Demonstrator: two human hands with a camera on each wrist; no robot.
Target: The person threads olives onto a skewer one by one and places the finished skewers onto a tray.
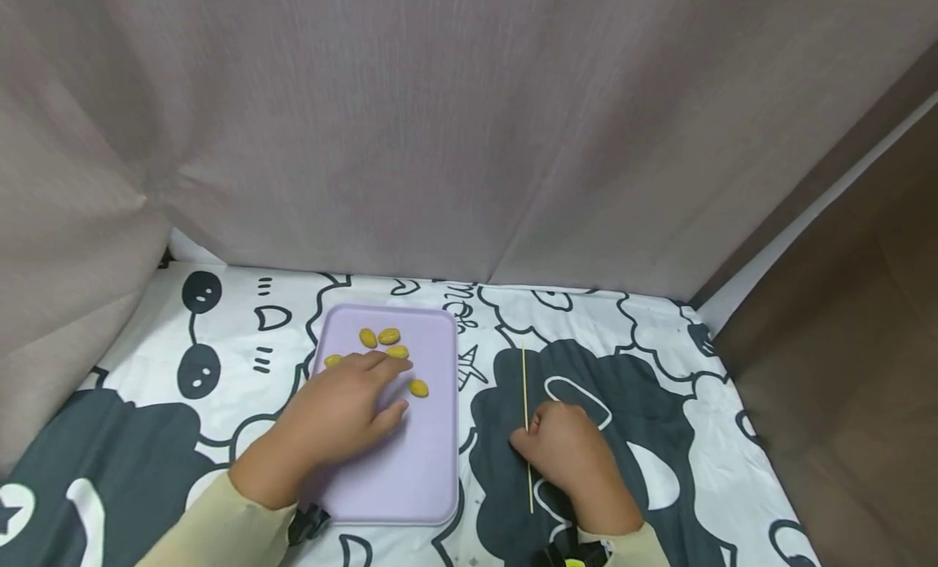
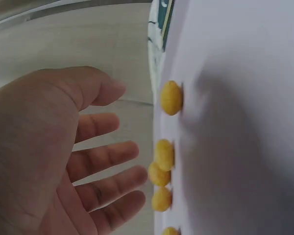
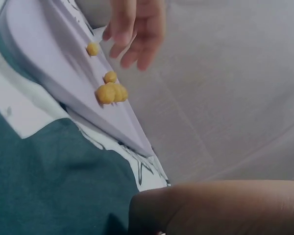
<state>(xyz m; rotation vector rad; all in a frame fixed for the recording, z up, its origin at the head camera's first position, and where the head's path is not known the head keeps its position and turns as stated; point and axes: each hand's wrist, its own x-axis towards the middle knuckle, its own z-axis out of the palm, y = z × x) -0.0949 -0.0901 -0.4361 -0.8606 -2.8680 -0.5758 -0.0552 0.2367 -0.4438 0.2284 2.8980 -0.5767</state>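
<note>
A lilac tray (image 1: 410, 477) holds several small yellow oval pieces (image 1: 418, 388), which look like little fruits, mostly toward its far end. Over the tray, my left hand (image 1: 344, 408) hovers with its fingers spread and nothing between them. The left wrist view shows that hand (image 2: 34, 147) beside the row of yellow pieces (image 2: 172, 98), apart from them. To the right of the tray, my right hand (image 1: 572, 445) pinches a thin wooden skewer (image 1: 524, 380) around its middle, its far end pointing away from me. In the right wrist view the right hand (image 3: 210, 208) hides the skewer.
A white cloth (image 1: 242, 331) with dark cartoon shapes covers the surface beneath the tray. Grey-brown fabric walls (image 1: 440, 143) rise behind and at the left, and a darker brown panel (image 1: 843, 306) stands at the right.
</note>
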